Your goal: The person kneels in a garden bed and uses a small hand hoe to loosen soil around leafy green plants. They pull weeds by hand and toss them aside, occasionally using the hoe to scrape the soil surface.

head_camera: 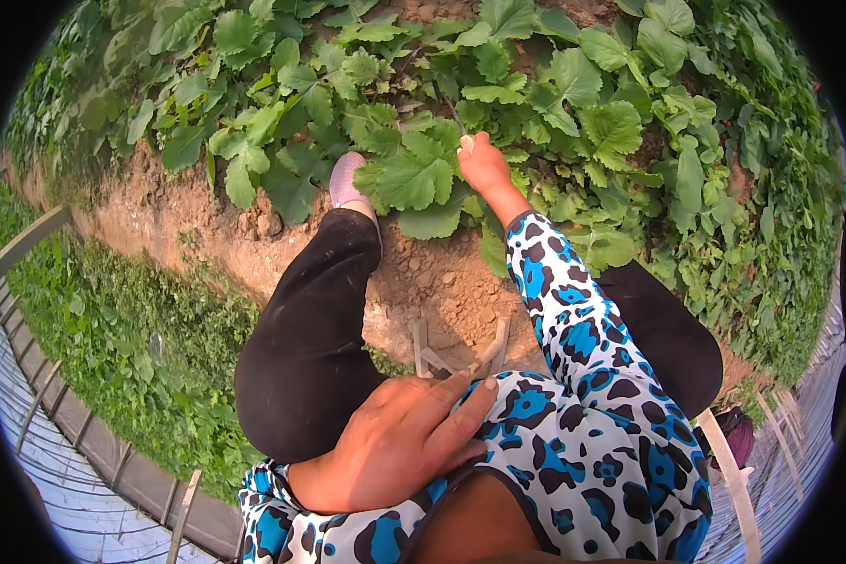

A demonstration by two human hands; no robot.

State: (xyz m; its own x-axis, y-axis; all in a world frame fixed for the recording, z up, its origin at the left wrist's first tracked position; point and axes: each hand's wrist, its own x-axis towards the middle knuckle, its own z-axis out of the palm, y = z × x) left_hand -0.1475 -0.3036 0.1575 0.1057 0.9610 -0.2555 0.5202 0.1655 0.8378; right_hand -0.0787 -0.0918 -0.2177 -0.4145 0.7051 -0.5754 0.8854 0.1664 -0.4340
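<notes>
Among the leaves, my right hand [484, 163] is closed around the pale handle of a thin-shafted hand tool [452, 111]. The tool's far end runs into the foliage, so its working end is hard to make out. Broad green leafy plants [416, 176] with toothed leaves surround that hand. My left hand [402, 440] lies against the front of my patterned shirt [536, 416], fingers slightly apart, with nothing visible in it.
My pink shoe [347, 176] stands at the edge of the leafy bed. Bare crumbly soil [444, 289] lies between my knees, near pale slats [497, 342]. Lower green growth [127, 338] fills the left side. A dark purple item [737, 437] sits at the lower right.
</notes>
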